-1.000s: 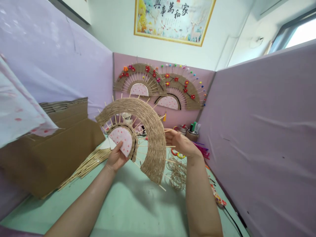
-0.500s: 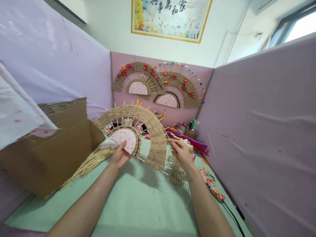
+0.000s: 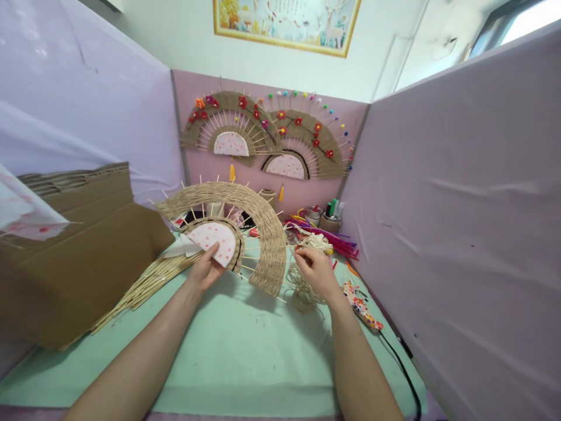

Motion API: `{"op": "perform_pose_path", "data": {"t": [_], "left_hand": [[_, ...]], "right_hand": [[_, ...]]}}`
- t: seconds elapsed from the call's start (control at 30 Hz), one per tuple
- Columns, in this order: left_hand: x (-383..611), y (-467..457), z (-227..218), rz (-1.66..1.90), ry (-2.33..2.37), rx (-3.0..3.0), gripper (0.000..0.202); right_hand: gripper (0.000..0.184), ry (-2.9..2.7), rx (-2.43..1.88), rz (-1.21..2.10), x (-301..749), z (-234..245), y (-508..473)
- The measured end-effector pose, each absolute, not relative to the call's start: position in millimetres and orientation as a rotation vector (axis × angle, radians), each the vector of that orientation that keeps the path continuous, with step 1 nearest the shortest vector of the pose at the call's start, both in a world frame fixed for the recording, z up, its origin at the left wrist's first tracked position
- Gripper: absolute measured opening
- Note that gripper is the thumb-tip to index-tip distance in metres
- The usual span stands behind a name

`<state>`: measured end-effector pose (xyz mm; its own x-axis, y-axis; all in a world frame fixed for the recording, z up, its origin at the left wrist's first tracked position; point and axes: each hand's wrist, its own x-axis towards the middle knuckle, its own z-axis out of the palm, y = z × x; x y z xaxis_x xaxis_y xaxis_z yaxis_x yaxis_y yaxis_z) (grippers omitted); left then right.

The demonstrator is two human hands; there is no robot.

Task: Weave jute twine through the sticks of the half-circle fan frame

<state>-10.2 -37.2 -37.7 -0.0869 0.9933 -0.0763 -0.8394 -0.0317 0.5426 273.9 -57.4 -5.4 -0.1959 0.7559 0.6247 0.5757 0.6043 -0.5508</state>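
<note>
Tan band [image 3: 269,251] on fan [image 3: 267,225] looks fully woven; dotted panel [image 3: 219,234] on. Fan above table [image 3: 245,351], left hand [image 3: 209,272] gripping panel. Right hand [image 3: 316,272] at fan's right edge, fingers bunched; cannot tell if gripping. Wall fans [image 3: 328,166] behind fan bear flowers [image 3: 318,127]; fan none.

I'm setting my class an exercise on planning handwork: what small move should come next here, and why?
Probably, the right hand should nudge a thin stick at the right edge of the woven fan: its fingertips are near that protruding end, though contact is unclear, while the left hand steadies the fan by its dotted centre.
</note>
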Motion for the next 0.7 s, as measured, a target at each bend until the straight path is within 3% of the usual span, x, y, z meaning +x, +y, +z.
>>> {"op": "perform_pose_path", "data": {"t": [0.2, 0.7], "left_hand": [[-8, -34, -37, 1.626, 0.5, 0.371, 0.035], [13, -26, -10, 1.612, 0.353, 0.277, 0.033]], "right_hand": [[0.022, -2.021, -1.128, 0.032, 267, -2, -71], [0.023, -1.833, -0.924, 0.423, 280, -5, -66]]}}
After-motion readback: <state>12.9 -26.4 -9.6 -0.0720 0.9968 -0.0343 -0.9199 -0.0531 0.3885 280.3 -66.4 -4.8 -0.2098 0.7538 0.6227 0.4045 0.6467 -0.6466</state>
